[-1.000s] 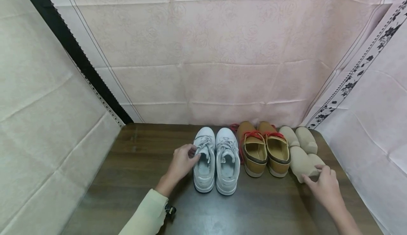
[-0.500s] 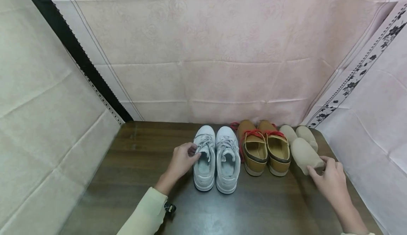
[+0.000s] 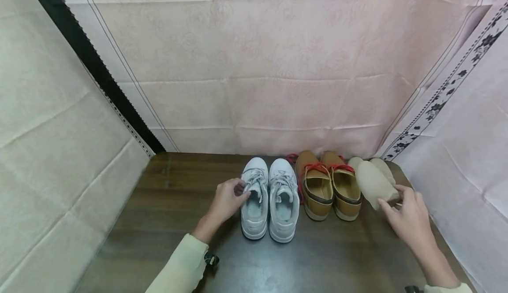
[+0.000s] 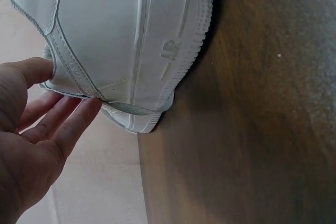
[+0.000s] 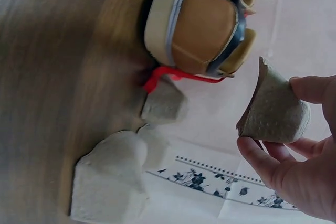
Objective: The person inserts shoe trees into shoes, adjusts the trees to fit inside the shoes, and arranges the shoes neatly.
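Brown shoes point(image 3: 347, 187) stand on the wooden surface point(image 3: 309, 262). Just left of them is a white shoe point(image 3: 283, 209); farther left, another white shoe point(image 3: 254, 216) is pinched at its collar by the left hand point(image 3: 226, 202), fingers partly bent. Right of the brown shoes, the right hand point(image 3: 411, 218) holds a beige form point(image 3: 374, 183) aloft between thumb and curled fingers; other forms point(image 3: 383, 168) rest right of the brown shoes' toes.

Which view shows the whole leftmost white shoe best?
Head view: it shows the leftmost white shoe from toe to heel, with the left hand at its opening. The left wrist shows one side close up, cropped; the right wrist shows none of it.
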{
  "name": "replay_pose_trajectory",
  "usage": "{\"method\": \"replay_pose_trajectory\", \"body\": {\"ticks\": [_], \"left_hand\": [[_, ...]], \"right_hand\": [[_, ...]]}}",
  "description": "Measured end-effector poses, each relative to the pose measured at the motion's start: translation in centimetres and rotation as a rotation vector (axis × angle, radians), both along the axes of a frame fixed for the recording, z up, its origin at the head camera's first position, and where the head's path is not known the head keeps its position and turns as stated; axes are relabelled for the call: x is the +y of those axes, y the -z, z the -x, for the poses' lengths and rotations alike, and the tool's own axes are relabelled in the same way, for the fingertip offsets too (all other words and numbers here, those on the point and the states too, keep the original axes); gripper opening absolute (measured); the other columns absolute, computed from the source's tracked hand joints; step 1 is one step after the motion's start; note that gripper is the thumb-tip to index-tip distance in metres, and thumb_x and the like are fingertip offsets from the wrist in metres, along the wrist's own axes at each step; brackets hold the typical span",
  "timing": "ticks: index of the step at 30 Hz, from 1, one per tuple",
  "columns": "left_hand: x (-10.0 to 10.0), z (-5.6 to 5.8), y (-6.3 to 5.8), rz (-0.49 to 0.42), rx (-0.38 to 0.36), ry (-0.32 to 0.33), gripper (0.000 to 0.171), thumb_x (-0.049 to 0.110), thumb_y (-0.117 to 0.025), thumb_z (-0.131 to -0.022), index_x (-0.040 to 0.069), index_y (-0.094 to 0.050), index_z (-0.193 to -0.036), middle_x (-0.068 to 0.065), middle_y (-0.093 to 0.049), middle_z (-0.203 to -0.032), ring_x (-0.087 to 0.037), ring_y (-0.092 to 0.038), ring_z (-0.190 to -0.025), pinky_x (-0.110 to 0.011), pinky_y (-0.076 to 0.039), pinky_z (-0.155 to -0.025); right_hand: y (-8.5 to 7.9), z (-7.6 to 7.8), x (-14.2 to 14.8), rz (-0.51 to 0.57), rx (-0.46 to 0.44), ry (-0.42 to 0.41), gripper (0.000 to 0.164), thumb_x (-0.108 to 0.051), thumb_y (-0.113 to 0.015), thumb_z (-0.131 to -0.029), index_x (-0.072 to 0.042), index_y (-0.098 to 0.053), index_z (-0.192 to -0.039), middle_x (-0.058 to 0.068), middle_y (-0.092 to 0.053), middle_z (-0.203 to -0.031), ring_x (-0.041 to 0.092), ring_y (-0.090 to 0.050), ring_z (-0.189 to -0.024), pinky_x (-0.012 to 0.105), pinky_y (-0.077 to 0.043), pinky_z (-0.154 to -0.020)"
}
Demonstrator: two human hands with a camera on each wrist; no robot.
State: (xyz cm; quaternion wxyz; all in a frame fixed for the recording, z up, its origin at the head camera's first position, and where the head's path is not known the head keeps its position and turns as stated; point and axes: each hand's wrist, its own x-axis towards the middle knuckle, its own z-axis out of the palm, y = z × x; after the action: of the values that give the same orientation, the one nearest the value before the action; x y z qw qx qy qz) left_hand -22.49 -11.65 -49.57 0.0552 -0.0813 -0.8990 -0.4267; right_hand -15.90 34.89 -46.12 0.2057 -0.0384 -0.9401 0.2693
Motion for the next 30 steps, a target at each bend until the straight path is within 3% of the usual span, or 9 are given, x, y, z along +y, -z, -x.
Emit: {"method": "replay_pose_trajectory", "body": {"ticks": [4,7,10,12,24,30], "left_hand": [[0.0,0.0,-0.2,0.002,-0.008,0.001,0.021,0.019,-0.079,-0.092,0.01,-0.073,-0.11,-0.005,-0.071,-0.101,-0.017,-0.068,-0.09,-0.036,-0.061,-0.082],[0.0,-0.1,-0.3,0.004,-0.009,0.005,0.02,0.018,-0.08,-0.092,0.009,-0.073,-0.109,-0.005,-0.071,-0.101,-0.018,-0.067,-0.089,-0.036,-0.061,-0.081],[0.0,-0.1,-0.3,0.01,-0.001,0.004,0.018,0.017,-0.08,-0.092,0.009,-0.074,-0.107,-0.005,-0.071,-0.099,-0.018,-0.067,-0.088,-0.035,-0.061,-0.08],[0.1,-0.1,-0.3,0.014,0.003,0.004,0.018,0.017,-0.08,-0.091,0.009,-0.074,-0.106,-0.005,-0.071,-0.099,-0.018,-0.067,-0.087,-0.035,-0.061,-0.079],[0.1,0.0,0.0,0.003,0.021,0.014,0.016,0.016,-0.079,-0.092,0.01,-0.073,-0.106,-0.003,-0.071,-0.097,-0.016,-0.066,-0.087,-0.034,-0.06,-0.079],[-0.1,0.2,0.0,0.0,0.032,0.017,0.017,0.015,-0.08,-0.091,0.008,-0.073,-0.105,-0.003,-0.071,-0.095,-0.015,-0.067,-0.085,-0.034,-0.06,-0.078]], "right_hand": [[-0.6,0.0,-0.6,-0.009,0.004,-0.024,0.065,-0.018,-0.08,-0.089,0.014,-0.048,-0.137,0.033,-0.047,-0.116,0.044,-0.046,-0.106,0.057,-0.044,-0.087],[-1.0,0.0,-1.2,0.0,0.022,-0.047,0.064,-0.016,-0.082,-0.087,0.012,-0.05,-0.135,0.029,-0.049,-0.114,0.041,-0.049,-0.104,0.03,-0.051,-0.085],[-1.4,0.0,-1.7,0.01,0.054,-0.075,0.062,-0.013,-0.084,-0.085,0.011,-0.052,-0.133,0.027,-0.05,-0.112,0.039,-0.051,-0.103,0.001,-0.04,-0.073],[-1.7,0.1,-2.1,0.013,0.067,-0.099,0.061,-0.011,-0.084,-0.085,0.011,-0.052,-0.132,0.027,-0.05,-0.112,0.038,-0.052,-0.102,-0.006,-0.035,-0.074],[-3.1,0.7,-4.4,-0.014,0.096,-0.239,0.062,-0.015,-0.087,-0.083,0.003,-0.056,-0.133,0.018,-0.058,-0.11,0.033,-0.065,-0.09,0.002,-0.041,-0.076],[-3.5,1.0,-6.0,-0.046,0.13,-0.318,0.059,-0.012,-0.088,-0.081,0.003,-0.058,-0.129,0.012,-0.059,-0.101,0.025,-0.062,-0.09,0.006,-0.045,-0.075]]}}
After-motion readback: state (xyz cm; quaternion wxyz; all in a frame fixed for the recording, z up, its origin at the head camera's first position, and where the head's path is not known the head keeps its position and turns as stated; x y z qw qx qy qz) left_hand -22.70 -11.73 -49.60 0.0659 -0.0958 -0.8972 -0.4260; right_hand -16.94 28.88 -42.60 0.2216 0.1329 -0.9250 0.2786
